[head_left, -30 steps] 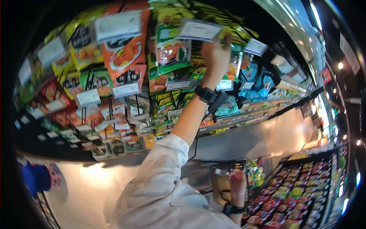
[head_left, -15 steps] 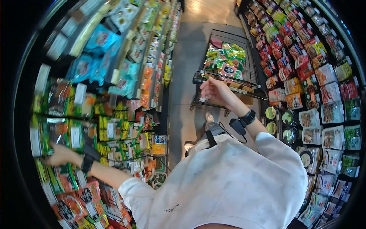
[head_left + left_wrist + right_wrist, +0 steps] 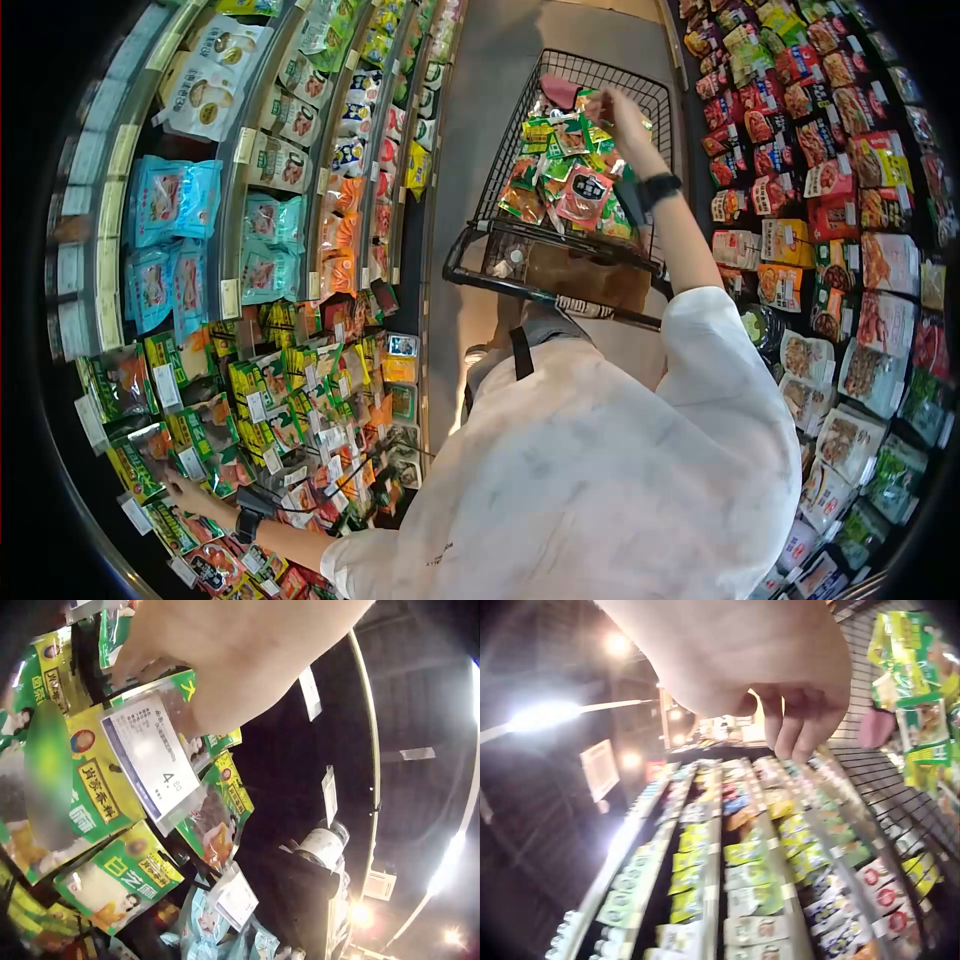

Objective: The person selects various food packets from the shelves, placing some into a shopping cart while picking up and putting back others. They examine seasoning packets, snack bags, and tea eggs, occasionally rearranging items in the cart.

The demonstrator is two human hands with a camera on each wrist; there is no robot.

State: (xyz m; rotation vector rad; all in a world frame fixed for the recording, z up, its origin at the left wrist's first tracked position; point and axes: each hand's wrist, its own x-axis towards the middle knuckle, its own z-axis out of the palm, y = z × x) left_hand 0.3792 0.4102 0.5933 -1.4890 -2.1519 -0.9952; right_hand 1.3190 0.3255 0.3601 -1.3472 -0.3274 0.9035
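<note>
At the lower left of the head view, the left hand [image 3: 192, 498] is among green and yellow packets [image 3: 137, 468] hanging on the rack. In the left wrist view this hand [image 3: 232, 652] reaches over a packet with a price tag [image 3: 154, 761] in front; its fingers are partly hidden, and whether they pinch the packet cannot be told. The right hand [image 3: 622, 112] is over the far part of a wire cart [image 3: 480, 226] that holds several packets [image 3: 583, 190]. Its fingers [image 3: 791, 739] hang loosely curled in the right wrist view, with nothing seen in them.
Shelves of blue packets [image 3: 175, 200] and other bags line the left side. Red and white packets [image 3: 888, 262] hang along the right side. A brown box [image 3: 590, 275] sits low in the cart, below the basket. Grey floor [image 3: 480, 130] runs between the racks.
The right hand has moved from near the cart's handle to above its packets. The cart appears closer. The left hand remains at the hanging packets, now lower in the head view.
</note>
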